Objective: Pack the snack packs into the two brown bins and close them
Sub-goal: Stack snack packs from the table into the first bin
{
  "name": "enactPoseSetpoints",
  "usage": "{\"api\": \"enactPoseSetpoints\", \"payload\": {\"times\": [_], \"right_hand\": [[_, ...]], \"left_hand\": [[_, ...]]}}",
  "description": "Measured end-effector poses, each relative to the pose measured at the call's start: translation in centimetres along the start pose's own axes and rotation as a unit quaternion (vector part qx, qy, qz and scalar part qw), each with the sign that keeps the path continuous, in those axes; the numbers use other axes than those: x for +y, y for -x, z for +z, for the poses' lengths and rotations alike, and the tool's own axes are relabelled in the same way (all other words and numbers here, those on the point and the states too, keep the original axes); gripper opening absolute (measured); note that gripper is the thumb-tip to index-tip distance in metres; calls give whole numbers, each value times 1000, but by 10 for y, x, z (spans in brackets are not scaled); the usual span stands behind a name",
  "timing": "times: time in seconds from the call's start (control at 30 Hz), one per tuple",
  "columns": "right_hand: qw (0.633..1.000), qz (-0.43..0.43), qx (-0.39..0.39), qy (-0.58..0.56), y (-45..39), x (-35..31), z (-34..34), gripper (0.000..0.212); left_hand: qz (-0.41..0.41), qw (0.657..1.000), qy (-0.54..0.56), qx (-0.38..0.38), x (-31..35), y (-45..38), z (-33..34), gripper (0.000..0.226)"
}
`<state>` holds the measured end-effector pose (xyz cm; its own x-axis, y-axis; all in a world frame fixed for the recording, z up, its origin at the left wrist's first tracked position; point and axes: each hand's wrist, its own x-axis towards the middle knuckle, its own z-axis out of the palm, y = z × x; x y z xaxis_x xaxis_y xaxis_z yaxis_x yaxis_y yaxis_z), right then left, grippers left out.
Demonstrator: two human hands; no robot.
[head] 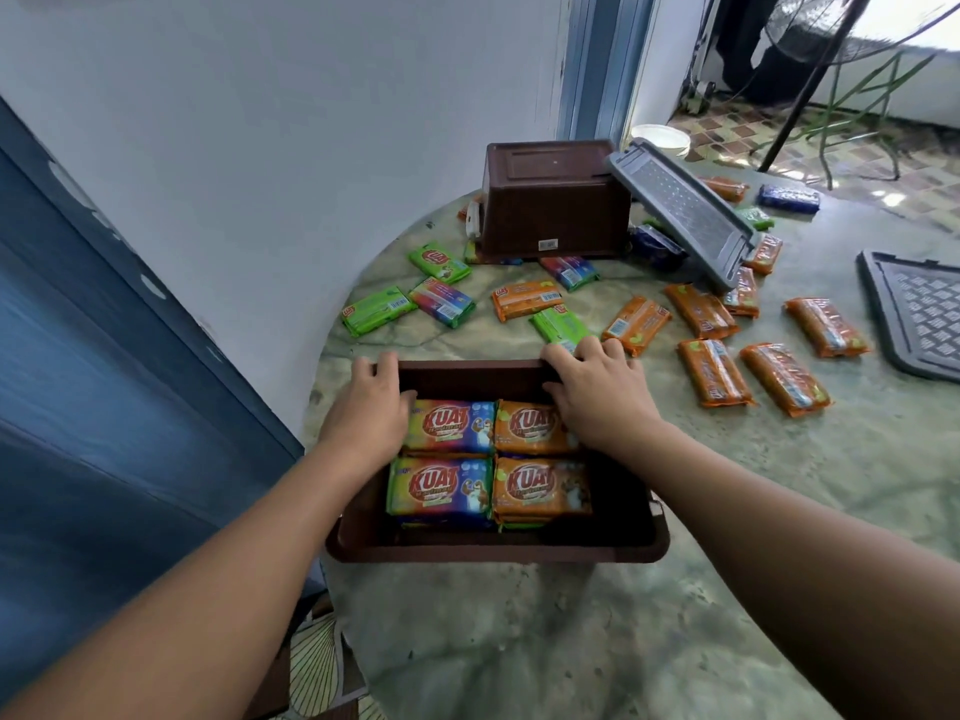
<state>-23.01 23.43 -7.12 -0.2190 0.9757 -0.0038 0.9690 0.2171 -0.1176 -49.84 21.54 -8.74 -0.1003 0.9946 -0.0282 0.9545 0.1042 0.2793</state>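
From the head camera, we are watching a packing job roughly a quarter done. The near brown bin (498, 550) is sitting at the near edge of the round table (727, 589), open-topped, with four snack packs (491, 459) showing face-up as its top layer and room still showing around them. The left hand (371, 407) is curling its fingers over the bin's far left rim; the right hand (597, 397) is hooking its fingers over the far right rim, thumb reaching inside toward an orange pack, though we cannot tell whether it is touching it. Neither hand is carrying a pack. The second brown bin (553, 200) is lying upturned toward the table's far edge, nothing packed in it. Loose packs (717, 371), orange, green and blue, are lying scattered across the middle and right of the table. One grey lid (685, 210) is leaning against the upturned bin; the other lid (919, 314) is lying at the right edge. We are judging most of the work, and both closings, as still ahead.
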Motion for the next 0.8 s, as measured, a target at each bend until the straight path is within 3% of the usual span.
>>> {"api": "enactPoseSetpoints", "payload": {"times": [0.13, 0.43, 0.63, 0.8], "right_hand": [[999, 32, 4, 3, -21, -7, -1, 34], [997, 79, 8, 10, -34, -14, 0, 37], [997, 81, 8, 9, -33, -15, -2, 38], [996, 87, 0, 2, -31, -17, -2, 41]], "left_hand": [[33, 999, -5, 0, -7, -36, -3, 31], [83, 996, -22, -8, -10, -71, -7, 41], [102, 991, -74, 33, -9, -65, -2, 44], [229, 959, -140, 89, -8, -60, 1, 54]]}}
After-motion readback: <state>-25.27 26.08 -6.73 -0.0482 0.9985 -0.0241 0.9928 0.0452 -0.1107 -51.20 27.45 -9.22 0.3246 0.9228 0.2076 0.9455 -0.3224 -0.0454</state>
